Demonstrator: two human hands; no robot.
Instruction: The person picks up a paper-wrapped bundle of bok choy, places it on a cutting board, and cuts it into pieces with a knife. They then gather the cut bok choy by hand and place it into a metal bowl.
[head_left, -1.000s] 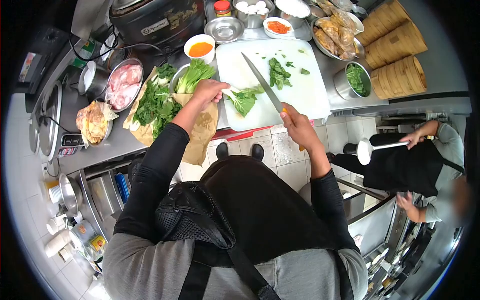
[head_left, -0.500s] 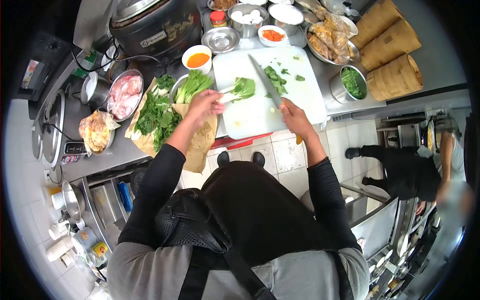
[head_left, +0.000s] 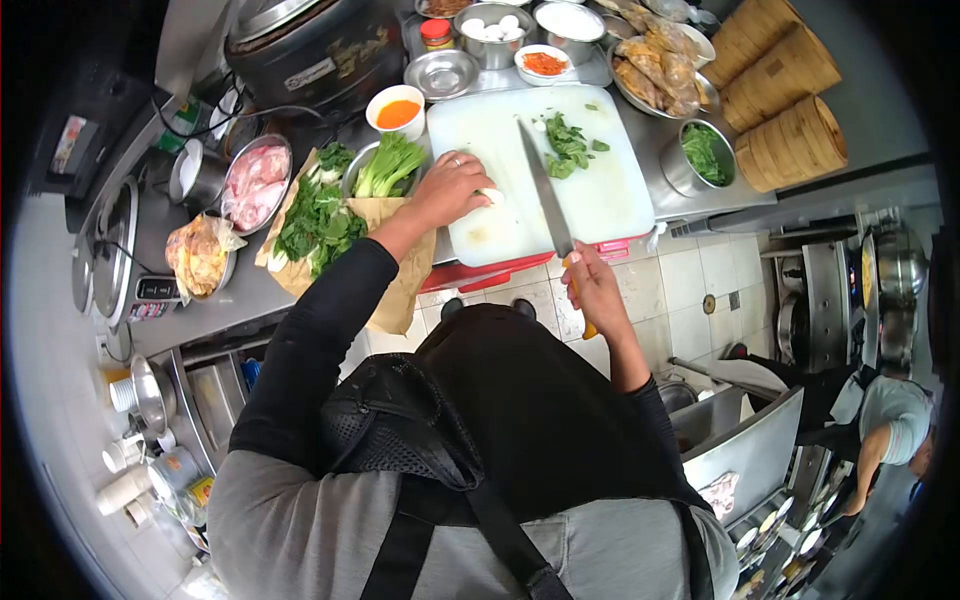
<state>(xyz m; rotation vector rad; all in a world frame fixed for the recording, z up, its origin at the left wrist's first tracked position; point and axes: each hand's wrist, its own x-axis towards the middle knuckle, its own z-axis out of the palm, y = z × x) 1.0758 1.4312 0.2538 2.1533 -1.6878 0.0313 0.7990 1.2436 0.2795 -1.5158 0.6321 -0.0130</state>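
My left hand is closed over a bok choy piece on the left part of the white cutting board; a white stem end pokes out at the fingertips, and the hand hides the rest. My right hand grips the yellow handle of a large knife. The blade points away from me across the board, apart from my left hand. To its right lie cut green leaves. A metal bowl left of the board holds leafy bok choy, beside greens on brown paper.
Behind the board stand a cup of orange sauce, a metal bowl and a bowl of eggs. At right are a pot of leaves and bamboo steamers. A co-worker stands at far right.
My left hand has turned palm down and moved right onto the board, covering the bok choy. The knife has shifted slightly back toward me. The co-worker has moved and is bent over.
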